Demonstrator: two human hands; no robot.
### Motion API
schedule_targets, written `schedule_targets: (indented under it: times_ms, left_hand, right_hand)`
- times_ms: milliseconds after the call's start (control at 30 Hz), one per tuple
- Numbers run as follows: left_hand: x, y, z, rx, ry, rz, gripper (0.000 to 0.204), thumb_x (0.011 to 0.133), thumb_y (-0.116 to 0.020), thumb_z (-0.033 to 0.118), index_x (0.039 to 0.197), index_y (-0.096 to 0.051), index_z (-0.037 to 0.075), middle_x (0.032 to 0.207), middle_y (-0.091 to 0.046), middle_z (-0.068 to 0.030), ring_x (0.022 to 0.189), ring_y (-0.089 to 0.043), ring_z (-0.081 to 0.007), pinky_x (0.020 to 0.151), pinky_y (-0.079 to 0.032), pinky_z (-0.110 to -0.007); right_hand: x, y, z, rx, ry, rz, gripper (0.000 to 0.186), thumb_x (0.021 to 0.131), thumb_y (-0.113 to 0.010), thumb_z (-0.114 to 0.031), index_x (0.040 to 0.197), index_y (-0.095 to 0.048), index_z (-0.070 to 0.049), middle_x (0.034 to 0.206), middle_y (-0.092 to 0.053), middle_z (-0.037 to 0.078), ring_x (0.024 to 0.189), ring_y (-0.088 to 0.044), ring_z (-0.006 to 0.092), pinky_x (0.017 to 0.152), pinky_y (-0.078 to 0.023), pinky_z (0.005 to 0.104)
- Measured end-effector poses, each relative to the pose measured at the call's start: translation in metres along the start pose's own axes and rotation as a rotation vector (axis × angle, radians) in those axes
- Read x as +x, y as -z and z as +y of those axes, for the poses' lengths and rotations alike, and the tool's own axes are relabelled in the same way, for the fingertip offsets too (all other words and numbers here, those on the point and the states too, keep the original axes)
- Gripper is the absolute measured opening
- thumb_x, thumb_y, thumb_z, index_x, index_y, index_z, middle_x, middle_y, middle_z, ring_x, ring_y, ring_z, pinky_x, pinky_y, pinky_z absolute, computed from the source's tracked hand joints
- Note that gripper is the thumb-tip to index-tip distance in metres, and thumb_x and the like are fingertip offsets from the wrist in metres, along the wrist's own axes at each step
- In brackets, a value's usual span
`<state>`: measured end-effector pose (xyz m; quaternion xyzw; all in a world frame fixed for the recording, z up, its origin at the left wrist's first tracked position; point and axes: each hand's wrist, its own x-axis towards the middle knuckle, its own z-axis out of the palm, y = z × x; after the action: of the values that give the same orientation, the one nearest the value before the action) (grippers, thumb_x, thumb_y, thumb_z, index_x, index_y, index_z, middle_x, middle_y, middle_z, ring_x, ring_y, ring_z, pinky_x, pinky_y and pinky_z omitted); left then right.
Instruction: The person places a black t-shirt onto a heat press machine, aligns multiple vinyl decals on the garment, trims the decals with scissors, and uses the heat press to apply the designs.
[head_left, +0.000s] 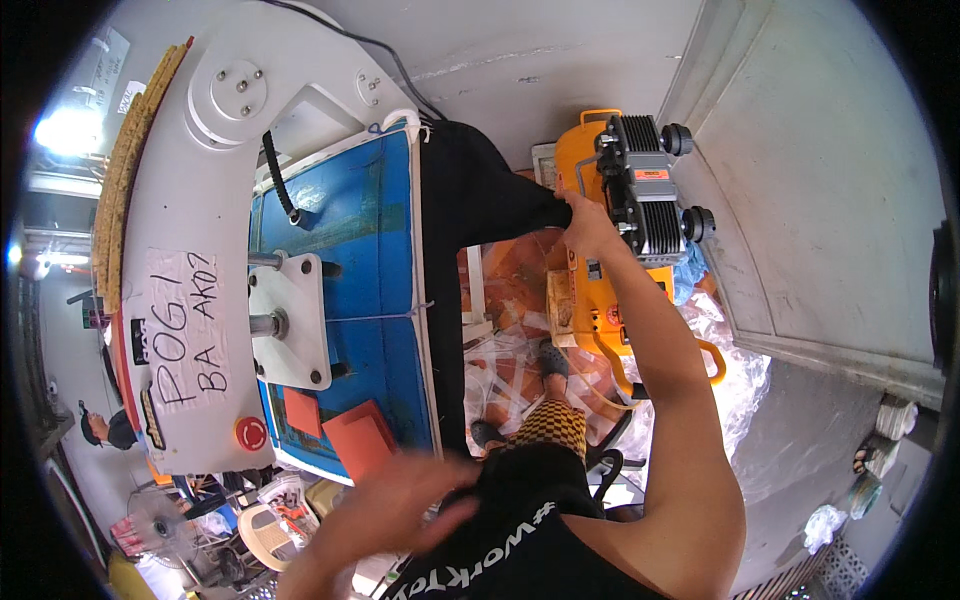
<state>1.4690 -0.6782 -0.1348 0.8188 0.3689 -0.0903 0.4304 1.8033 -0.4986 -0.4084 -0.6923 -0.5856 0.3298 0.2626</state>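
**A:** Start with the big things. What is in front of the person?

**B:** A white press machine (190, 250) with a curved arm, standing over a blue platen (350, 260) that serves as the desk. Draped over the platen's right edge is a black garment (470, 200), hanging down toward the floor. Behind it sits an orange air compressor (600, 240) on clear plastic sheeting (720, 380).

**A:** And the hands?

**B:** The right hand (585, 225) is stretched far forward, its fingers pinched on the garment's far end, just in front of the compressor. The left hand (390, 500) is low and near the body, blurred; its fingers look loosely spread at the cloth's near end, though I cannot tell whether they really grip it.

**A:** So how should the cloth be handled well here?

**B:** My judgement: keep the far pinch firm and take a matching grip at the near end, then draw both ends evenly so the fabric lies flat and square on the blue surface, without folds along the edge.

**A:** Anything small to watch?

**B:** Two red-orange square pads (345, 425) lie on the platen's near corner, and a red round button (250, 433) sits on the machine's front. The cloth should stay clear of both.
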Motion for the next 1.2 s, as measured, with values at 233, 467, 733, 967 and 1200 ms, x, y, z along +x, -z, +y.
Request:
schedule_targets:
  times_ms: [233, 467, 733, 967, 1200]
  left_hand:
    - [0.306, 0.002, -0.05, 0.969, -0.149, 0.594, 0.067, 0.079, -0.075, 0.031, 0.134, -0.048, 0.005, 0.118, -0.061, -0.0177, 0.114, -0.057, -0.0331, 0.108, -0.035, -0.049]
    - [0.331, 0.056, -0.088, 0.575, 0.057, 0.218, 0.032, 0.073, -0.064, 0.015, 0.102, -0.068, 0.002, 0.09, -0.068, -0.025, 0.092, -0.066, -0.0428, 0.082, -0.054, -0.048]
    - [0.287, 0.083, -0.027, 1.088, 0.258, -0.329, 0.028, 0.074, -0.062, 0.009, 0.099, -0.073, 0.003, 0.11, -0.067, -0.0203, 0.105, -0.063, -0.0393, 0.093, -0.049, -0.048]
    - [0.374, 0.082, 0.004, 1.171, -0.712, 0.616, 0.051, 0.079, -0.07, 0.006, 0.128, -0.058, 0.012, 0.142, -0.046, -0.0122, 0.129, -0.044, -0.0306, 0.115, -0.023, -0.056]
    - [0.408, 0.096, 0.042, 0.793, -0.148, -0.165, 0.014, 0.085, -0.072, 0.013, 0.097, -0.07, 0.006, 0.096, -0.071, -0.0072, 0.093, -0.065, -0.0217, 0.094, -0.045, -0.043]
  right_hand:
    - [-0.022, -0.006, 0.004, 0.052, 0.079, 0.3, 0.053, 0.074, -0.068, -0.005, 0.125, -0.053, -0.002, 0.104, -0.065, 0.029, 0.099, -0.063, 0.0463, 0.088, -0.051, 0.0504]
    - [-0.04, 0.011, 0.022, 0.072, 0.067, 0.464, 0.042, 0.08, -0.064, -0.003, 0.12, -0.054, -0.001, 0.111, -0.059, 0.028, 0.098, -0.061, 0.0478, 0.084, -0.052, 0.0528]
    - [-0.042, 0.027, 0.027, 0.287, -0.01, 0.672, 0.014, 0.083, -0.066, -0.007, 0.092, -0.06, 0.002, 0.093, -0.062, 0.023, 0.087, -0.062, 0.0446, 0.075, -0.051, 0.0495]
    - [-0.079, 0.076, 0.053, 0.51, -0.112, 0.169, 0.021, 0.079, -0.075, -0.013, 0.094, -0.07, 0.001, 0.083, -0.071, 0.013, 0.075, -0.067, 0.0197, 0.072, -0.052, 0.034]
    - [-0.093, 0.107, 0.074, 0.494, -0.199, -0.077, 0.018, 0.083, -0.073, -0.001, 0.1, -0.069, 0.002, 0.089, -0.07, 0.005, 0.083, -0.064, 0.0094, 0.077, -0.051, 0.0253]
